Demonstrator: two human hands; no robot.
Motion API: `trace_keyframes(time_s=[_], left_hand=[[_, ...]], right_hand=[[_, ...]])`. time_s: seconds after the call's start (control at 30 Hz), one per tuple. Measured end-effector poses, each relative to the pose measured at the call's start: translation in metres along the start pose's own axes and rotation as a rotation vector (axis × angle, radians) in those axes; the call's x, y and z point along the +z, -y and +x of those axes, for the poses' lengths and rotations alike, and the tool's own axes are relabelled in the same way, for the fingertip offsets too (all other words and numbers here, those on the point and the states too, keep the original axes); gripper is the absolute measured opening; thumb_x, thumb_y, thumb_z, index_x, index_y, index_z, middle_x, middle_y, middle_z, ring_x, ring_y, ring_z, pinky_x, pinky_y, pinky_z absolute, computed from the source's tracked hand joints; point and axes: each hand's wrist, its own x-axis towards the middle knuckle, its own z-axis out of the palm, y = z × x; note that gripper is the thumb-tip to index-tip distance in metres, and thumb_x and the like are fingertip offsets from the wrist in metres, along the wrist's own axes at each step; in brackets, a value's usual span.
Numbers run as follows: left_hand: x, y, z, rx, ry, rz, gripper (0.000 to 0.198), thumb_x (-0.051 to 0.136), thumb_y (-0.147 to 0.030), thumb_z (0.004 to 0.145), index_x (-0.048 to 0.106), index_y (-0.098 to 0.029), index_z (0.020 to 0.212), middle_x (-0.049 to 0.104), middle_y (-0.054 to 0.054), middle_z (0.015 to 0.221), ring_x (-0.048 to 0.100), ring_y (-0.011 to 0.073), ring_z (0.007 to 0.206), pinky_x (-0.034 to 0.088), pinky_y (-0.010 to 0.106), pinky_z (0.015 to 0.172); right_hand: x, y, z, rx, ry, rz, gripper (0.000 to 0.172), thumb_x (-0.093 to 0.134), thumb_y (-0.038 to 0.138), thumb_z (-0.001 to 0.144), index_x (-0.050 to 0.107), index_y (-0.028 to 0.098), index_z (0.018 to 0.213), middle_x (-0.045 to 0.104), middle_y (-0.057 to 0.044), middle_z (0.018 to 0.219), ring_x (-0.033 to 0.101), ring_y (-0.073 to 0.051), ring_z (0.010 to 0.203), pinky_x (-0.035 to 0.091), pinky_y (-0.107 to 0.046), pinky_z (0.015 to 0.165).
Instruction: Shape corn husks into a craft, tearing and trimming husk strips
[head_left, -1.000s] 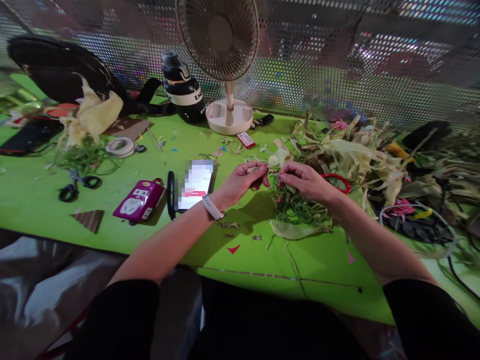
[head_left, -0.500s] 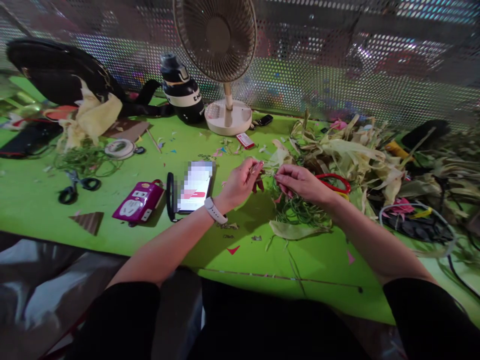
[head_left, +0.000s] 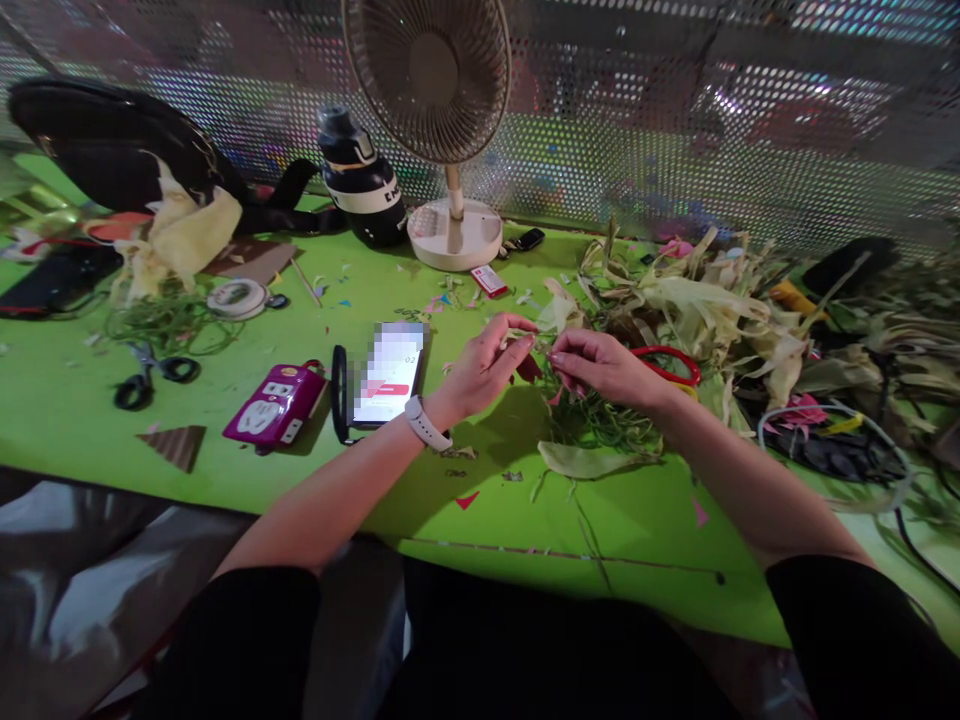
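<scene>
My left hand (head_left: 491,368), with a pale watch on its wrist, hovers over the green table (head_left: 300,490). Its fingers are curved with the thumb apart from the index finger, and nothing plain shows between them. Just to its right, my right hand (head_left: 589,365) is closed in a pinch; what it grips is too small to name. Below and beside it lie thin green strands (head_left: 600,422) and a pale husk piece (head_left: 592,461). A heap of dry husks (head_left: 697,310) spreads behind my right hand. The lit phone (head_left: 390,375) lies left of my left hand.
Left are a purple power socket (head_left: 276,405), scissors (head_left: 154,375), a tape roll (head_left: 238,298) and a black bag (head_left: 127,140). A bottle (head_left: 364,185) and a fan (head_left: 455,235) stand at the back. A red ring-shaped handle (head_left: 679,367) and a cable (head_left: 911,470) are right.
My left hand's thumb and index finger have spread apart, and the hand has shifted slightly left. My right hand stays pinched in nearly the same place. The phone screen has changed.
</scene>
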Motion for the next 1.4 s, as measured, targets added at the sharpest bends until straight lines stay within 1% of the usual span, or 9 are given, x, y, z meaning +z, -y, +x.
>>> trace_keyframes(time_s=[0.1,0.27,0.47,0.63,0.8,0.97,1.1,1.17,1.4], left_hand=[[-0.001,-0.001,0.002,-0.102,0.034,-0.158,0.038,0.054,-0.042,0.092,0.056,-0.017,0.121,0.069,0.002,0.076,0.067,0.0151,0.071,0.051,0.028,0.067],[-0.006,-0.001,0.006,-0.320,0.098,-0.383,0.028,0.061,-0.038,0.085,0.064,-0.015,0.100,0.069,0.003,0.075,0.066,0.0134,0.065,0.048,0.025,0.059],[-0.004,0.001,0.006,-0.216,0.074,-0.289,0.028,0.074,-0.033,0.077,0.060,-0.017,0.094,0.065,-0.002,0.071,0.063,0.0093,0.067,0.041,0.020,0.057],[-0.001,0.005,0.009,-0.112,0.067,-0.222,0.026,0.070,-0.028,0.082,0.064,-0.016,0.104,0.069,0.001,0.080,0.064,0.0104,0.077,0.048,0.023,0.071],[-0.003,0.000,0.008,-0.079,0.058,-0.161,0.014,0.067,-0.022,0.084,0.068,-0.014,0.095,0.069,0.002,0.082,0.062,0.0090,0.072,0.048,0.024,0.071],[-0.004,-0.001,0.006,-0.102,0.130,-0.210,0.017,0.066,-0.028,0.086,0.065,-0.015,0.096,0.070,0.003,0.083,0.065,0.0107,0.077,0.046,0.022,0.066],[-0.004,0.007,0.006,-0.132,0.125,-0.298,0.023,0.067,-0.036,0.085,0.066,-0.015,0.094,0.068,0.002,0.080,0.063,0.0090,0.071,0.042,0.020,0.059],[-0.003,0.009,0.007,-0.156,0.106,-0.351,0.024,0.068,-0.038,0.084,0.066,-0.015,0.091,0.067,0.001,0.076,0.060,0.0074,0.065,0.041,0.019,0.056],[0.000,0.006,0.008,-0.163,0.088,-0.249,0.028,0.078,-0.035,0.073,0.066,-0.014,0.086,0.063,-0.001,0.070,0.059,0.0076,0.066,0.042,0.020,0.060]], right_hand=[[0.001,0.002,-0.001,-0.026,0.037,-0.061,0.025,0.058,0.041,0.090,0.052,0.019,0.080,0.054,0.004,0.061,0.048,-0.009,0.050,0.038,-0.023,0.049],[-0.003,0.001,-0.001,-0.136,-0.034,-0.237,0.021,0.059,0.036,0.089,0.057,0.017,0.080,0.050,0.004,0.064,0.043,-0.008,0.056,0.035,-0.023,0.053],[-0.002,-0.001,0.001,-0.158,-0.049,-0.253,0.022,0.058,0.037,0.089,0.058,0.016,0.081,0.050,0.003,0.066,0.040,-0.009,0.057,0.033,-0.023,0.053],[-0.003,-0.001,0.000,-0.184,-0.068,-0.323,0.020,0.056,0.034,0.090,0.059,0.016,0.081,0.050,0.003,0.066,0.040,-0.009,0.058,0.033,-0.024,0.055],[-0.011,0.003,-0.005,-0.173,-0.039,-0.407,0.021,0.057,0.035,0.089,0.061,0.016,0.081,0.052,0.003,0.064,0.044,-0.010,0.058,0.035,-0.025,0.056],[-0.016,0.009,-0.007,-0.208,-0.310,-0.456,0.017,0.061,0.034,0.086,0.063,0.017,0.087,0.059,-0.001,0.077,0.049,-0.011,0.062,0.039,-0.027,0.057],[-0.014,0.005,-0.003,0.029,-0.034,-0.202,0.027,0.057,0.045,0.089,0.061,0.019,0.090,0.057,0.001,0.074,0.051,-0.010,0.054,0.041,-0.026,0.050],[-0.012,0.002,-0.001,0.036,0.038,-0.158,0.028,0.061,0.046,0.086,0.062,0.018,0.089,0.059,0.001,0.075,0.051,-0.010,0.057,0.041,-0.025,0.052],[-0.011,-0.003,0.000,-0.088,-0.086,-0.322,0.026,0.061,0.041,0.086,0.065,0.015,0.085,0.060,0.000,0.072,0.050,-0.012,0.065,0.039,-0.027,0.062]])
